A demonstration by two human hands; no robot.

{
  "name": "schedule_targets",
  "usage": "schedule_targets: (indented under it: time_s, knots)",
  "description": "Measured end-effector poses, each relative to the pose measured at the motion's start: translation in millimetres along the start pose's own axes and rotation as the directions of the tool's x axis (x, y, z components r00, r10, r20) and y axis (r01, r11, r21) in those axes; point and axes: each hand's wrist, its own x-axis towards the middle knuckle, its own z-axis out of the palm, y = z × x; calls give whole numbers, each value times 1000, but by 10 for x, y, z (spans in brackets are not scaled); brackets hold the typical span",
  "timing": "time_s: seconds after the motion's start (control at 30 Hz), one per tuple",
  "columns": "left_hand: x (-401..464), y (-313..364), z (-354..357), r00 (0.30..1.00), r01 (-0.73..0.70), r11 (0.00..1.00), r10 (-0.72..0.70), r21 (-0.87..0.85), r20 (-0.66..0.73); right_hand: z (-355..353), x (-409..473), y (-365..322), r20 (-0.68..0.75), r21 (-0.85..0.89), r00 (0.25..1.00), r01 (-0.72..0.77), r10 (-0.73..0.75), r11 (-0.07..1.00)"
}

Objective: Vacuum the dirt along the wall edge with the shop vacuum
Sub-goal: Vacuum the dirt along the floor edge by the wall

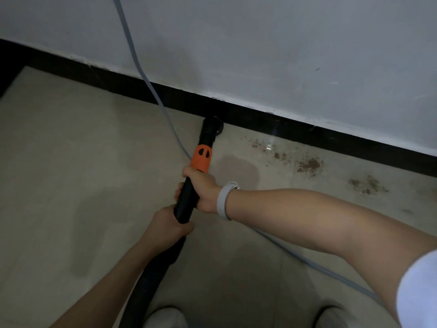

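I have both hands wrapped round the black vacuum wand (186, 200), which runs away from me toward about 12 o'clock, tipped a shade to 1. My right hand (202, 188) is the forward one, fingers curled tight round the tube just behind the orange collar (201, 158); my left hand (171, 224) grips just behind it, where the wand meets the ribbed hose (151, 275) trailing back toward my feet. The nozzle (212, 127) sits on the floor tiles (71, 162) right against the black skirting (272, 120), touching or all but touching it. The dirt (309, 165) lies in brown patches along the foot of the wall (283, 55), off at 3 o'clock from the nozzle and strung out parallel to the skirting, so the wand points roughly square-on to the line I need to follow. My right hand is the nearer to it, so I judge the sweep should go sideways to the right, nozzle hugging the skirting. A grey cable (151, 88) drops down the wall and crosses under the wand at 9 o'clock, clear of that path.
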Motion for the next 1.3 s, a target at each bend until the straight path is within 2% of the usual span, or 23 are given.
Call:
schedule_targets:
  time_s: [0.2, 0.4, 0.5, 0.67, 0.77, 0.87, 1.13, 1.3]
  knots:
    - [-33, 141, 139, 998, -10, 995, 5, 94, 59, -303, -29, 66, -49, 69, 998, 36, -33, 997]
    - [-70, 232, -14, 998, -39, 986, 32, 161, 45, -449, -136, 4, 101, 51, 989, 102, -106, 994]
    - [-129, 190, -12, 998, -57, 981, 49, 186, 47, -460, -144, -122, 40, 142, 990, 131, -137, 981]
    - [-193, 227, 83, 998, -66, 990, 62, 127, 28, -443, -93, -289, -126, 74, 975, 194, -184, 978]
    - [-142, 244, 147, 995, -73, 990, 80, 121, -60, -368, -36, -346, -168, 21, 963, 216, -209, 976]
    - [-97, 247, 208, 983, -73, 986, 96, 147, -154, -358, 6, -362, -173, -22, 963, 207, -207, 978]
    - [-48, 334, 282, 995, -40, 989, 53, 142, -83, -479, 27, -349, -117, -36, 974, 190, -193, 981]
    - [-78, 376, 351, 985, -4, 984, 34, 176, -167, -521, 44, -339, -100, -36, 972, 212, -214, 977]
